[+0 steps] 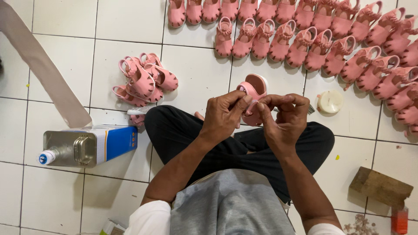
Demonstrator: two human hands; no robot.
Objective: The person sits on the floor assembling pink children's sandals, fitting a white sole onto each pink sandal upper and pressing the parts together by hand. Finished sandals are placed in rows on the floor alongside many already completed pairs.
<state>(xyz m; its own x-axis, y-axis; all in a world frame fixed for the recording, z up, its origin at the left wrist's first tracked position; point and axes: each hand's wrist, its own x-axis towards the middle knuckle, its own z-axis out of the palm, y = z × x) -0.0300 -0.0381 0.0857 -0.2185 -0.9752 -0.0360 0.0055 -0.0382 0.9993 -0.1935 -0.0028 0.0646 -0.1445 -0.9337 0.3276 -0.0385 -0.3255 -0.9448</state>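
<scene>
I sit cross-legged on a white tiled floor and hold one small pink sandal [256, 87] in front of my knees. My left hand [224, 114] pinches the sandal's strap from the left, fingers closed on it. My right hand [284, 117] grips the same sandal from the right, thumb and fingers curled round its strap and side. The heel end points away from me. The lower part of the sandal is hidden behind my fingers.
Rows of pink sandals [305, 43] lie across the floor ahead and to the right. A small heap of pink sandals [146, 80] sits ahead left. A metal can [89, 146] lies on its side at left. A white round tub [329, 102] and a wooden block [381, 187] are at right.
</scene>
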